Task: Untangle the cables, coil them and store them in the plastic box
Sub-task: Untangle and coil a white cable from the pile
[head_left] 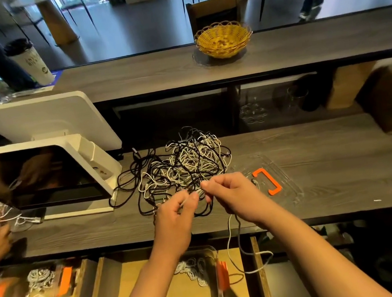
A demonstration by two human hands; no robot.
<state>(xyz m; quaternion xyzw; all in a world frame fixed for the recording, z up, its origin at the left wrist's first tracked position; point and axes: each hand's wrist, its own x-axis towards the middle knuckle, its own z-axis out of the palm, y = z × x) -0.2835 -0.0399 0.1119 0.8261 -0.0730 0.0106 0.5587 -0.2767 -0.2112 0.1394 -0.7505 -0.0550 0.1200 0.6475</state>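
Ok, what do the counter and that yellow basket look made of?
Counter: seems grey wood-grain laminate or wood, matt, with streaky grain lines and a dark edge. Basket: woven wicker or plastic cane, glossy yellow, with open weave and a looped rim; which of the two is unclear.

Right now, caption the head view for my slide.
Both hands, left hand and right hand, pinch strands from the tangled cable pile beside a clear lid.

Bare counter [334, 167] right of the clear lid [269, 178]; cable tangle [184, 165] and monitor [40, 178] crowding the left.
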